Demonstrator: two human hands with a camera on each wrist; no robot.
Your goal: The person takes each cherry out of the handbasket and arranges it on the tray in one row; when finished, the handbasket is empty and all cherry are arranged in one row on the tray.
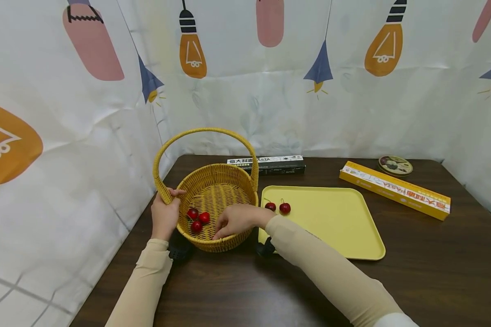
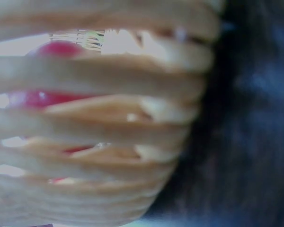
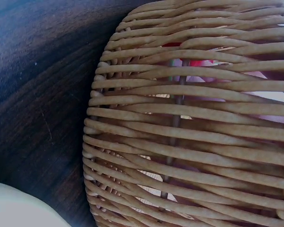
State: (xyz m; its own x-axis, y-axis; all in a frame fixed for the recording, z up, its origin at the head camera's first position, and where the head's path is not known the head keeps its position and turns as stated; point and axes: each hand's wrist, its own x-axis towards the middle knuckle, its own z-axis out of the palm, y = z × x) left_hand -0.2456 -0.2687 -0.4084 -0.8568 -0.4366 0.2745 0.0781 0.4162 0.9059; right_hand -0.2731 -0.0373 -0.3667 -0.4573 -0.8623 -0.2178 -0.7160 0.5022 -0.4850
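Observation:
A round yellow wicker basket (image 1: 225, 179) with a tall arched handle stands at the left of the table. My left hand (image 1: 165, 215) grips its left side where handle meets rim. Three red cherries (image 1: 196, 226) lie inside at the left, and red also shows through the weave in the left wrist view. My right hand (image 1: 239, 220) reaches over the right rim into the basket, fingers curled low near the front wall. Through the wicker (image 3: 217, 132), the right wrist view shows a red cherry (image 3: 199, 62) at its fingertips; the wall hides most of this pinch.
A yellow tray (image 1: 331, 222) with two stemmed cherries (image 1: 284, 208) lies right of the basket. Behind stands a black pasta box (image 1: 282, 167). Farther right are a yellow pasta box (image 1: 397, 188) and a round patterned tin or coaster (image 1: 394, 165). A printed curtain (image 1: 245, 104) borders the table.

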